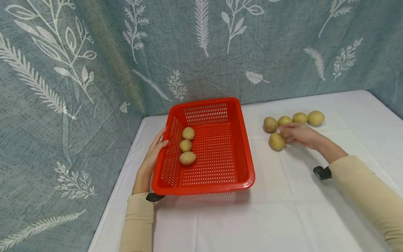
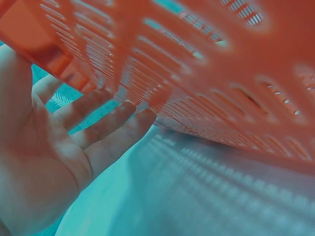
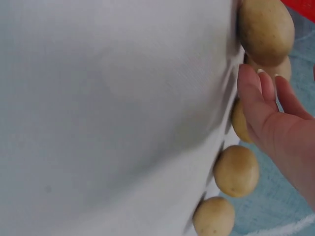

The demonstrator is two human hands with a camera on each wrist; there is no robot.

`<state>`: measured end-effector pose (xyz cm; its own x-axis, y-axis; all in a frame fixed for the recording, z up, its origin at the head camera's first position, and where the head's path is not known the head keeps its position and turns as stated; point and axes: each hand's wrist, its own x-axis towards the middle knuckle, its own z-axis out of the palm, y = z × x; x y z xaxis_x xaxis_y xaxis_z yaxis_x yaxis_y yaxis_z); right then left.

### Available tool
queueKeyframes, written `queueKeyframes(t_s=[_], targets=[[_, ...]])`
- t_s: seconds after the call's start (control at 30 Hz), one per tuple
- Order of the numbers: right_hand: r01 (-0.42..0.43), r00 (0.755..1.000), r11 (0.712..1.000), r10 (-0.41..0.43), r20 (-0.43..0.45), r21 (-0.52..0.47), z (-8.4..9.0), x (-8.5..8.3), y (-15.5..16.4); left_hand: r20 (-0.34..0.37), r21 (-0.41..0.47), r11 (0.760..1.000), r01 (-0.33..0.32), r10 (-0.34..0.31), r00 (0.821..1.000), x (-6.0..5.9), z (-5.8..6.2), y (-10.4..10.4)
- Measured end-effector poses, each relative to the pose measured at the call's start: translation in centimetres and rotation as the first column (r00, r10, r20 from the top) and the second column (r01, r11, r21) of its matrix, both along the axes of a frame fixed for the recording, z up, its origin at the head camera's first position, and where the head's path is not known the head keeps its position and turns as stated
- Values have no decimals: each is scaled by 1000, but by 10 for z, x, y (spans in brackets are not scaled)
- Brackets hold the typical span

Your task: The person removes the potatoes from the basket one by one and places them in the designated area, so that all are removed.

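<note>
Head view: left hand (image 1: 154, 152), fingers extended, touches the red basket (image 1: 217, 150), three potatoes (image 1: 185, 145) inside; right hand (image 1: 300, 134), fingers relaxed, is beside the front potato (image 1: 276, 142) on white cloth (image 1: 267, 213); four potatoes (image 1: 300, 118) lie behind.

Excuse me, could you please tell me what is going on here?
A person in beige sleeves has their left hand against the left side of a red, rectangular, perforated plastic basket, while their right hand is at a round, yellowish-brown potato. Three similar potatoes lie inside the basket, along its left side; four others form a row on a white-covered table.
</note>
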<state>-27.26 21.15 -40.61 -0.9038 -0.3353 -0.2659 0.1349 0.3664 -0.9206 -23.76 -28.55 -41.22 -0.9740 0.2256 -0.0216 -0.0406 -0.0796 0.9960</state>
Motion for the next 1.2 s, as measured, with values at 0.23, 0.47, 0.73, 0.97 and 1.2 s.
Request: queueKeyframes(t_s=[0.23,0.47,0.73,0.97,1.2], targets=[[-13,998,1000,14,62,-20,13,-2,10,-2,6,1000,6,-6,1000,-1,0,0],[28,994,995,-16,112,-101,19,-7,25,-15,10,1000,10,-10,1000,-1,-1,-1],[167,962,904,-61,268,-393,29,-8,38,-9,19,1000,9,-8,1000,0,-1,-1],[225,947,856,-81,309,-465,37,-12,42,-5,20,1000,-1,1,1000,1,1,1],[269,934,820,-96,343,-505,51,-22,38,-16,23,1000,7,-7,1000,1,1,1]])
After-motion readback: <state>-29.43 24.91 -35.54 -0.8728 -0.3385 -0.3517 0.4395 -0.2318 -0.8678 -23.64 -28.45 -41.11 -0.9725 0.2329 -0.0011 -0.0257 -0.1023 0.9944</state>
